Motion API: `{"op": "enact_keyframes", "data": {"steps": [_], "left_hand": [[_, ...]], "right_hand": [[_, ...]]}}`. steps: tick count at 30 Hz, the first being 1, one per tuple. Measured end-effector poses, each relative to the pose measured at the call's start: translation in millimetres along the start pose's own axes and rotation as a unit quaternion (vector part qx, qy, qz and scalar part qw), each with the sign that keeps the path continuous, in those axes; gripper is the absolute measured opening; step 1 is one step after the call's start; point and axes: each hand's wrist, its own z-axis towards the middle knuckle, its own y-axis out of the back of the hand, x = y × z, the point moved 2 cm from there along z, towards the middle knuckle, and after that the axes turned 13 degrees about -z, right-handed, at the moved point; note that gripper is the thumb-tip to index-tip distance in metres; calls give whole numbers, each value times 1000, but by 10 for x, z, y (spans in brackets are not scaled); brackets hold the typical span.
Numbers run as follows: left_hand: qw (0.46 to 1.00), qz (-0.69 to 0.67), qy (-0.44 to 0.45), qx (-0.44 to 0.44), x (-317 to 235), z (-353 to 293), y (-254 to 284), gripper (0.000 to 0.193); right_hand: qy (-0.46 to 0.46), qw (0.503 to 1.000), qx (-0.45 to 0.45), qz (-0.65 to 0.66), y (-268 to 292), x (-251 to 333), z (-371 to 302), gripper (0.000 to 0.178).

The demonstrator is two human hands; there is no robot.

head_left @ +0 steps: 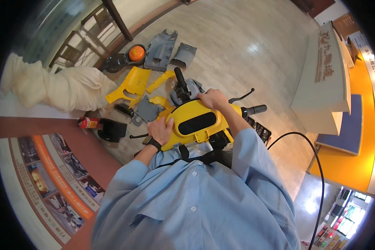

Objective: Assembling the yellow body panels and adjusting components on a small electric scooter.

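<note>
A yellow scooter handlebar cover (203,121) with a long dark oval panel sits in front of my body, between the handlebar grips. My left hand (160,132), a dark watch on its wrist, grips the cover's left edge. At the cover's upper right edge, my right hand (213,99) is curled over the rim, its fingertips partly hidden. Beyond it stands a black brake lever (241,96), with a black rubber grip (254,110) just below. Another black grip (179,78) rises past the cover's far side, and a second lever (138,136) shows left of my left hand.
Yellow body panels (134,83) and grey panels (160,50) lie on the floor ahead, by a black scooter part with an orange disc (136,53). A red fire extinguisher (88,123) stands left, below cream fabric (62,85). A reception counter (321,75) is at right.
</note>
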Motion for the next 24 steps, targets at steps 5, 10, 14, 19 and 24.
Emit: {"op": "enact_keyframes", "data": {"steps": [5,10,14,19,24], "left_hand": [[1000,-11,8,16,16,14,-47,43],[1000,-17,19,18,72,-24,-36,47],[1000,-16,0,14,52,-1,-32,48],[1000,8,-2,24,82,-20,-38,45],[997,-33,34,64,110,38,-11,45]], "right_hand": [[50,998,-19,22,-68,-123,30,60],[116,989,-83,-45,40,-361,-270,51],[99,983,-157,-6,-83,-445,-297,51],[67,980,-187,4,-76,-387,-268,51],[52,981,-188,9,-60,-420,-279,48]]}}
